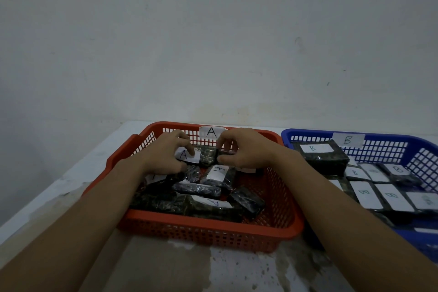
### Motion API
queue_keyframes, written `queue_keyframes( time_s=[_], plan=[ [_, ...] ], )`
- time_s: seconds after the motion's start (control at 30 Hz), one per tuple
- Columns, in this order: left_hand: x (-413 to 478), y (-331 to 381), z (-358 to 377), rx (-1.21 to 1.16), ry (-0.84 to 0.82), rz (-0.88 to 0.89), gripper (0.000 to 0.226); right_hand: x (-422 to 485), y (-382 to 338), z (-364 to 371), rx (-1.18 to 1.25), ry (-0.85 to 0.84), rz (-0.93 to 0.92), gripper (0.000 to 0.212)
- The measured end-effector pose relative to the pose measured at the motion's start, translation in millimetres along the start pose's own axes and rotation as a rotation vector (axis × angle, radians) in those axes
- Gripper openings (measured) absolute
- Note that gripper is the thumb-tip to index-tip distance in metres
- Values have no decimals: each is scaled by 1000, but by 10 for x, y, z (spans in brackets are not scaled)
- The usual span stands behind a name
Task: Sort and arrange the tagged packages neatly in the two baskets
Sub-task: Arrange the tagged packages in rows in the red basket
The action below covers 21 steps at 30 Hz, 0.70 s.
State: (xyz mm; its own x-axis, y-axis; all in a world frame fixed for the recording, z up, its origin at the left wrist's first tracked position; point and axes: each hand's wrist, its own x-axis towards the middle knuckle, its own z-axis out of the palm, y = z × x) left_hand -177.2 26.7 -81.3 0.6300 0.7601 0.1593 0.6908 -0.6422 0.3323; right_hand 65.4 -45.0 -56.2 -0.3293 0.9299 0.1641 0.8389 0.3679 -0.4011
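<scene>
Head view shows both hands deep in the red basket (288, 197), working one dark package (206, 157) at its far side, under the basket's "A" tag (211, 132). To do this well, I'd say set it flat, label up, square against the far wall, then line the jumbled packages (213, 193) nearer the front beside it. Left hand (163, 157) pinches the package's left end, fingers curled over its white "A" label (187, 155). Right hand (244, 152) grips the right end, fingers bent narrow. Blue basket (388, 147), right, holds B packages (379, 193) in rows.
</scene>
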Motion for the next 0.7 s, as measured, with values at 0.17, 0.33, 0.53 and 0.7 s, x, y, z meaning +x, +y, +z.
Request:
queue_keyframes(
  time_s=[0.17,0.33,0.53,0.7],
  plan=[
    [-6,5,-15,-56,35,-6,17,-8,31,46,-16,-315,56,60],
    [-2,-7,-3,-46,-18,-13,22,19,74,74,-40,-360,48,58],
    [-16,26,-44,-70,56,16,16,0,57,-16,80,-342,30,47],
    [-43,46,-172,-168,1,-23,15,-51,41,-74,73,-478,74,53]
  ],
)
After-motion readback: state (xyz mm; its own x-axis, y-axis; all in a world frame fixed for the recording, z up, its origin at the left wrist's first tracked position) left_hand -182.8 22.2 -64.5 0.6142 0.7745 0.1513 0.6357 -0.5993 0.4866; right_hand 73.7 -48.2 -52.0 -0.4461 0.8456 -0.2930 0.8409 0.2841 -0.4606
